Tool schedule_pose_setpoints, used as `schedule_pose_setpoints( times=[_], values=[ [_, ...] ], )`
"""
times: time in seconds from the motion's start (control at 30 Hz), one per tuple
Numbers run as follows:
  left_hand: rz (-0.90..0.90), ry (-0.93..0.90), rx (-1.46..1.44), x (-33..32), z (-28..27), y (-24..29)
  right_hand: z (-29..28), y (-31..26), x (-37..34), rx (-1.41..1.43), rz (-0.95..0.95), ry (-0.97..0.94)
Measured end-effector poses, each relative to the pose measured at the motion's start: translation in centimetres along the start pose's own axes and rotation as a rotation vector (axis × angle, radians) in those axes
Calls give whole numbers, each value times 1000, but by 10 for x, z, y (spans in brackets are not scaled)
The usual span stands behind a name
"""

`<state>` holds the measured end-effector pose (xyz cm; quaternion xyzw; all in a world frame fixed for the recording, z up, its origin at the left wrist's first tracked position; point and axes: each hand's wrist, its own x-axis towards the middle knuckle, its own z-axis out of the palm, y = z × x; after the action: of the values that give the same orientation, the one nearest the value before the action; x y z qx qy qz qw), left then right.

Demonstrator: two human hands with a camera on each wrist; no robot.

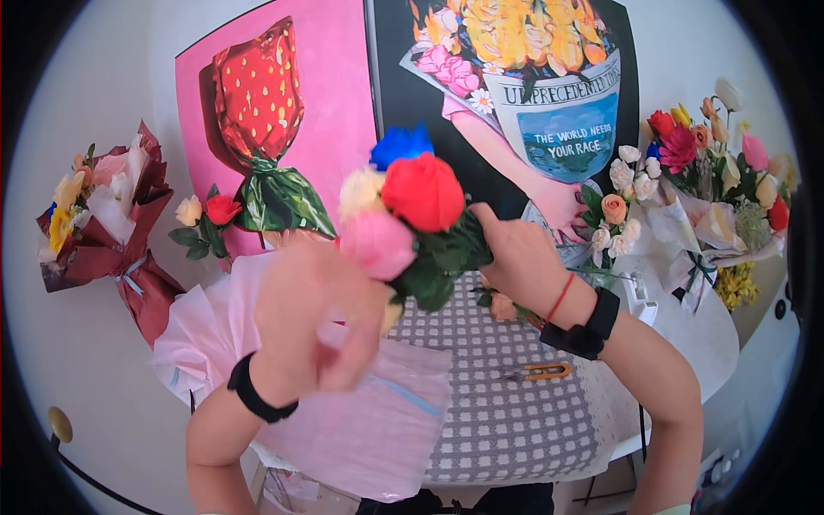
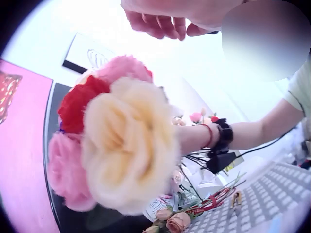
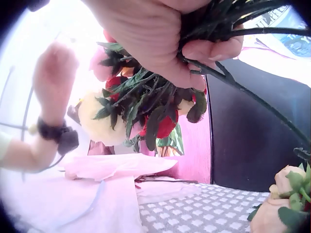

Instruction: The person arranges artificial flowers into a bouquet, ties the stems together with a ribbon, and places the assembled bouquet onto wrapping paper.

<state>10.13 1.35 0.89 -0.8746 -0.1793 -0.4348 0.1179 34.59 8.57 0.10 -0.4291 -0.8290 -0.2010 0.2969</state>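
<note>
My right hand grips a bunch of green stems with its fingers curled round them. At the bunch's head are a red rose, a pink rose, a blue flower and a cream flower, large in the left wrist view. The left hand is beside the flowers, blurred in the head view. In the left wrist view its fingers hang loosely bent, holding nothing, apart from the bunch.
Pink wrapping paper lies on the checked cloth. Orange-handled snips and peach roses rest on the cloth. Wrapped bouquets stand left and right; two paintings stand behind.
</note>
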Motion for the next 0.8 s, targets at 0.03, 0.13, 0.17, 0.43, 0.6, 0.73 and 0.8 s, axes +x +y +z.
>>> schedule_pose_setpoints(
  times=[0.03,0.13,0.17,0.43,0.6,0.73,0.8],
  values=[
    [6,-3,-4,-2,4,6,-1,2,4,20,11,59],
    [-124,-457,-199,4,36,21,-3,4,15,67,41,137],
    [-403,-354,-460,5,61,16,-7,1,18,89,63,135],
    [-740,371,-1487,55,126,-16,-9,-28,25,140,93,192],
    [-685,471,-1554,72,125,-18,-12,-28,23,240,147,181],
    [-651,380,-1412,69,121,-16,-13,-28,16,298,113,168],
    [-606,397,-1372,65,125,-19,-12,-28,10,388,137,75]
  ],
)
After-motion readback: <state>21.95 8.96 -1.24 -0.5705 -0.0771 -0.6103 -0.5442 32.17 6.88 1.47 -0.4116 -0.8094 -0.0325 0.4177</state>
